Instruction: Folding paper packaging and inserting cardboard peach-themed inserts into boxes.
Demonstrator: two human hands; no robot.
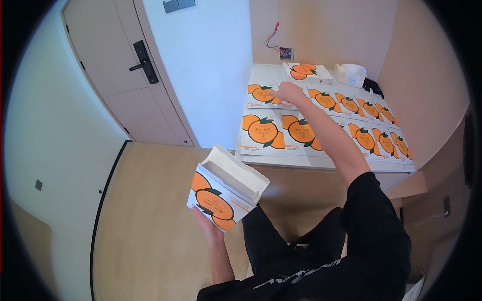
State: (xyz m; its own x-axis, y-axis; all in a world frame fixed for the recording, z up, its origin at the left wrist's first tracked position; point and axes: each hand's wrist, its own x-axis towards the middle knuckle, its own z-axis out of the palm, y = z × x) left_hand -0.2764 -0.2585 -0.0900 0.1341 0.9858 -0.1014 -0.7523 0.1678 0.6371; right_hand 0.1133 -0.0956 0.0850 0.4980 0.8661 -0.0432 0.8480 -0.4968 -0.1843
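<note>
My left hand (211, 222) grips a white carton (215, 203) printed with oranges, in front of the cabinet. The carton is tilted, its flap raised and its mouth facing up and right; the inside looks bare where it shows. Flat white sachets with the same orange print lie in two rows on the white countertop. Over the back row reaches my right hand (290, 92), fingertips at the right edge of the back-left sachet (260, 95); whether they pinch it is unclear. My right forearm hides parts of several sachets. The front-left sachet (263, 131) is fully visible.
Behind the rows lies another orange-printed carton (305, 71), beside a tissue pack (349, 75) and a black object (372, 87). Loose wires (270, 42) protrude from a wall box. A door (113, 56) with a black lever handle (144, 62) stands to the left.
</note>
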